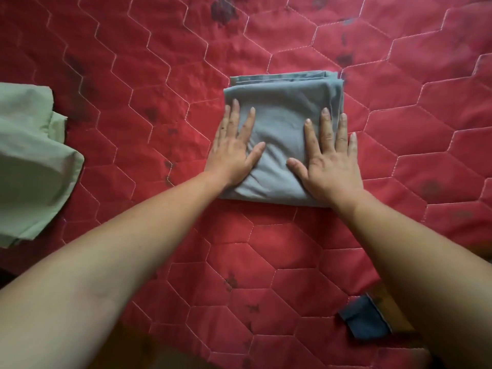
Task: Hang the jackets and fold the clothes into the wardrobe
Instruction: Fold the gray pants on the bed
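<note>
While hands (pixel 231 154) (pixel 331 165) press flat — fingers (pixel 325 125) straight, grey garment (pixel 285 107) beneath

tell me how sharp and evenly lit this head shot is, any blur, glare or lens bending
Head view: soft, even light, no glare; faint shadows beside the left hand and right hand pressing the folded grey cloth; centre sharp, forearms near the lens softer; wide-angle lens bends the stitching of the red quilt and stretches the green garment at the left edge; lower corners darker.
</note>
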`<action>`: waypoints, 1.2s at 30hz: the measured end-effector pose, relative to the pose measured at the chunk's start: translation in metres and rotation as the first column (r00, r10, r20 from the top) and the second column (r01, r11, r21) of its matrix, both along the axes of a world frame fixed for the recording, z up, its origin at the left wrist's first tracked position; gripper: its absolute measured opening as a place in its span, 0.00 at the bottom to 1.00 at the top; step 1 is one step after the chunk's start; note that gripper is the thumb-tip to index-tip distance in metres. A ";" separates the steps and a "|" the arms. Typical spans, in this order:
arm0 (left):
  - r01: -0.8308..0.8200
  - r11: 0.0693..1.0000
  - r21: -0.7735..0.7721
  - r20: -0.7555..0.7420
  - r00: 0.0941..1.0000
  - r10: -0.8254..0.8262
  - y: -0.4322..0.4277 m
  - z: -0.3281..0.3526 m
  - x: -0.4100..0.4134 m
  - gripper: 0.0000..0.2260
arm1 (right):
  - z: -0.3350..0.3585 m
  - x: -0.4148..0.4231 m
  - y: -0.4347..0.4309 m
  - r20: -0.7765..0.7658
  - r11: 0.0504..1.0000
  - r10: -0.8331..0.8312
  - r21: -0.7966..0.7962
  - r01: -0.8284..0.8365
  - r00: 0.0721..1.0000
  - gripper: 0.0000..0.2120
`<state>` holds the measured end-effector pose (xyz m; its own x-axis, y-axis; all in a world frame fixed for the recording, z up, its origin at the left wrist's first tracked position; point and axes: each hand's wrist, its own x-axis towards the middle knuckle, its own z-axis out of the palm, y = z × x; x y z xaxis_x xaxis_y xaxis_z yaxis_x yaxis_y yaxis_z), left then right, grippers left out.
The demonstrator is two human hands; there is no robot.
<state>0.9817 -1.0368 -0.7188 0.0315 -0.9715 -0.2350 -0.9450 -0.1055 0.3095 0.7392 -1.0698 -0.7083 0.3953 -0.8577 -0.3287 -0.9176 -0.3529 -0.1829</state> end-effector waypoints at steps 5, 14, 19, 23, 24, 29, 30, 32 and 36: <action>0.001 0.999 0.051 -0.069 0.998 0.002 -0.008 0.007 0.005 0.36 | 0.012 0.003 -0.002 0.133 0.997 -0.061 0.056 0.054 0.989 0.42; -0.457 0.889 0.015 -0.522 0.755 0.396 0.039 0.023 0.003 0.25 | 0.044 -0.009 0.048 0.378 0.813 -0.576 0.358 0.460 0.725 0.27; -0.448 0.862 0.237 -0.651 0.586 0.483 0.083 0.045 -0.006 0.19 | 0.055 -0.036 0.082 0.367 0.740 -0.613 0.578 0.345 0.700 0.26; -0.371 0.796 0.477 -0.661 0.446 0.604 0.127 0.068 -0.015 0.16 | 0.058 -0.059 0.118 0.365 0.593 -0.732 0.758 0.273 0.575 0.25; -0.373 0.764 0.526 -0.655 0.396 0.644 0.134 0.076 -0.018 0.14 | 0.064 -0.063 0.123 0.350 0.545 -0.765 0.799 0.253 0.541 0.23; -0.270 0.586 0.764 -0.587 0.087 0.805 0.154 0.127 -0.009 0.11 | 0.121 -0.089 0.125 0.138 0.171 -0.966 0.975 0.145 0.217 0.09; -0.255 0.593 0.764 -0.595 0.080 0.800 0.159 0.139 -0.010 0.07 | 0.130 -0.096 0.124 0.111 0.134 -0.977 0.984 0.115 0.183 0.11; -0.196 0.643 0.741 -0.650 0.036 0.760 0.165 0.153 -0.011 0.13 | 0.142 -0.103 0.120 0.088 0.096 -0.986 0.994 0.054 0.144 0.18; -0.363 0.693 0.623 -0.645 0.263 0.718 0.163 0.142 -0.012 0.10 | 0.150 -0.099 0.113 -0.034 -0.035 -0.998 0.999 -0.012 0.054 0.26</action>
